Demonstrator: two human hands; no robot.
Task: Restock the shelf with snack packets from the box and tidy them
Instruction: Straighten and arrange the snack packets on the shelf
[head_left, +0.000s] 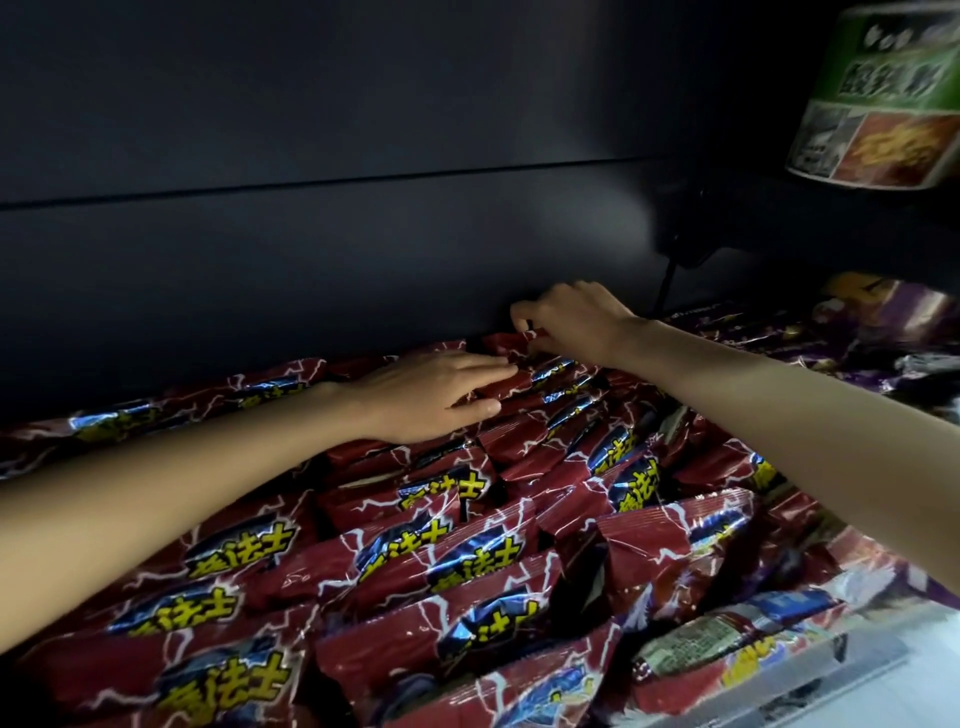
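Several red snack packets (415, 561) with yellow lettering fill the dark shelf in overlapping rows. My left hand (431, 395) lies flat with straight fingers on the packets near the back. My right hand (566, 319) reaches to the rear wall and pinches the top edge of a red packet (511, 343) standing at the back of a row. The box is not in view.
Purple packets (810, 338) lie to the right on the same shelf. A green noodle cup (883, 98) sits on the shelf above at top right. The dark back panel (311, 234) rises behind the rows. The shelf's pale front rail (831, 670) runs at bottom right.
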